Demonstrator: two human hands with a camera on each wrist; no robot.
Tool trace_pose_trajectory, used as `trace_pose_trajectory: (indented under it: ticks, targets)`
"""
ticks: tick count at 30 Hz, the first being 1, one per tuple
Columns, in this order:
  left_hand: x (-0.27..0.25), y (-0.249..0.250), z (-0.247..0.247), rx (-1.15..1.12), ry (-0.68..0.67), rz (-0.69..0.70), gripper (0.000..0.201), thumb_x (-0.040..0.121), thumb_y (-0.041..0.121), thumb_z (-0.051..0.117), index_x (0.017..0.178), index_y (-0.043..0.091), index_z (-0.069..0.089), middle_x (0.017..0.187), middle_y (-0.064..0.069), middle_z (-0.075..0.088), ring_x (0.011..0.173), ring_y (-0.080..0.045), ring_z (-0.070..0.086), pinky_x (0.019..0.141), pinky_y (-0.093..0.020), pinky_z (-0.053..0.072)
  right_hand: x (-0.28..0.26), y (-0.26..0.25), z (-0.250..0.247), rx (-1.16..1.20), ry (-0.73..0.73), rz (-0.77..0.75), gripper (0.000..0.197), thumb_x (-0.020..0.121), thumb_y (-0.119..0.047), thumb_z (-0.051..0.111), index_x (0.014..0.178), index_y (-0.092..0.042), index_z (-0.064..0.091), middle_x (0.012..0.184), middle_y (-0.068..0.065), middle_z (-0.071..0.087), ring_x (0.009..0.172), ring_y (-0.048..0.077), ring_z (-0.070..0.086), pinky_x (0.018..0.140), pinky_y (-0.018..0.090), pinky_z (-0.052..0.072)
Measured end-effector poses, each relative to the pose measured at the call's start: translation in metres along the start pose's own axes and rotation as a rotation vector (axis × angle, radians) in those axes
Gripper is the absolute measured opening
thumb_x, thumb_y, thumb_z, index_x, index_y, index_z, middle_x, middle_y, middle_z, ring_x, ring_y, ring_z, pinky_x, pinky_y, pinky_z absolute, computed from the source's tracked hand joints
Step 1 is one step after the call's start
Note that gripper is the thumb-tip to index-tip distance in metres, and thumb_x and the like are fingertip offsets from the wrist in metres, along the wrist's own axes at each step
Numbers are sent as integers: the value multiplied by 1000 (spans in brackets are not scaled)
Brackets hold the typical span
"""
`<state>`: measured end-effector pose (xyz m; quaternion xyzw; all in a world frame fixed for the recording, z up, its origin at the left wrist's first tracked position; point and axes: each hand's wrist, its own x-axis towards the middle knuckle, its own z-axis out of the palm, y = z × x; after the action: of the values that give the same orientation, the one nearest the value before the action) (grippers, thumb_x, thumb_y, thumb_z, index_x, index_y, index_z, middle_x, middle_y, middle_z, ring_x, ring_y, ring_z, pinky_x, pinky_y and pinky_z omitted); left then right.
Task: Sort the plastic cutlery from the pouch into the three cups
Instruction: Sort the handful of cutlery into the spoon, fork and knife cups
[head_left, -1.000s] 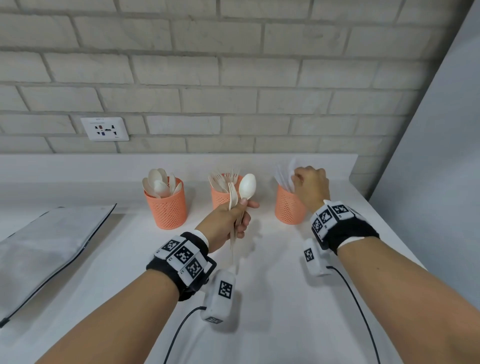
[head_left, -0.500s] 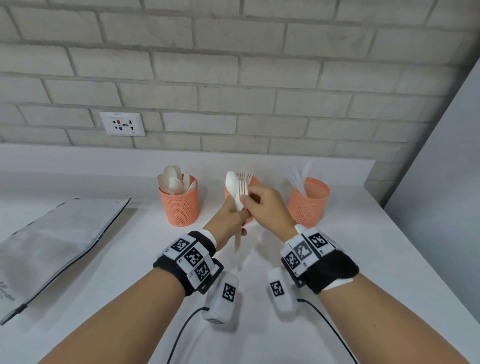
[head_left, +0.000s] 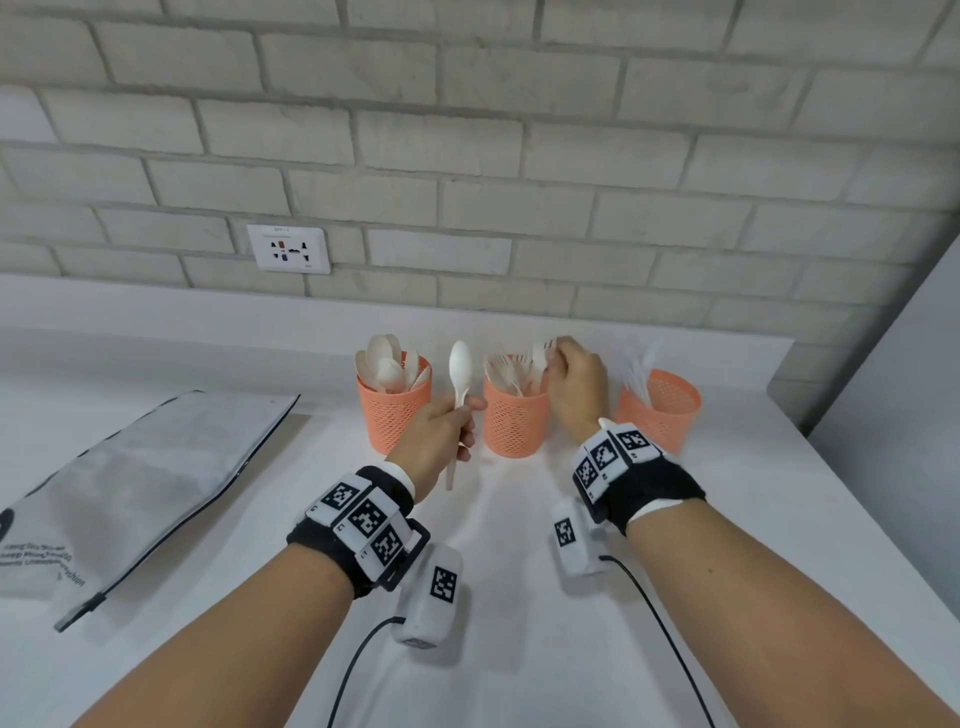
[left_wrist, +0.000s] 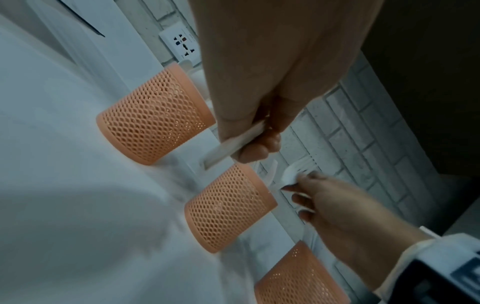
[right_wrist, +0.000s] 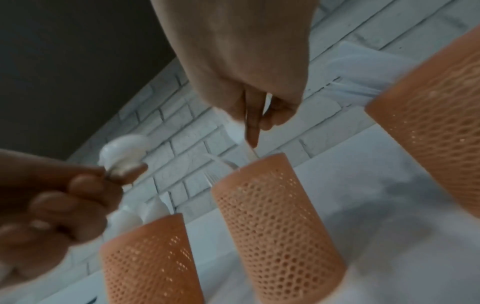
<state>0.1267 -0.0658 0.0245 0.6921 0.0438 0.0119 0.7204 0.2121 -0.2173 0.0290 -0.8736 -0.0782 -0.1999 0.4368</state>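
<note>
White plastic spoon (head_left: 460, 370) stood gripped in the left hand (head_left: 435, 441). The right hand (head_left: 575, 385) pinched a fork (head_left: 540, 358) over the middle cup (head_left: 514, 421).

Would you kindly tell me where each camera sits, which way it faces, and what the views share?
Head: worn high, facing forward and down at three orange mesh cups against the grey brick wall; both forearms show.
Left wrist: along the left hand, gripping a white plastic spoon; cups beyond.
Right wrist: along the right hand, lowering a white plastic fork into the middle cup.
Shared: all three show the cups and both hands.
</note>
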Motion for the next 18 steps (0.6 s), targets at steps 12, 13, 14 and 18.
trace_pose_trajectory:
  ticks: [12,13,14,18]
  targets:
    - [0,8,-25,315,-72,163,17,97,6,39,93,4,54,71,0,52,64,-10,48,66,-20,40,-31,-79,35,191,-352,-150,52,88,-22,58,136,-19,37,73,0,55,63,17,56,62,30,48]
    - [2,8,-30,376,-47,181,10,95,5,45,94,5,55,74,0,53,68,-10,50,65,-18,40,-30,-81,37,187,-338,-164,46,88,-18,57,132,-17,41,69,-2,54,61,16,55,61,29,47]
    - [4,7,-35,433,15,206,11,90,4,52,100,7,56,84,-1,54,76,-12,53,68,-18,40,-28,-82,39,202,-308,-171,41,88,-16,57,127,-15,45,66,-4,53,61,12,55,61,27,46]
    - [17,0,-66,469,484,282,72,71,6,71,134,11,37,130,-10,35,120,-23,41,102,-34,37,-8,-88,39,403,-23,-195,26,88,-11,57,113,-12,49,60,-8,46,48,-2,47,49,8,35]
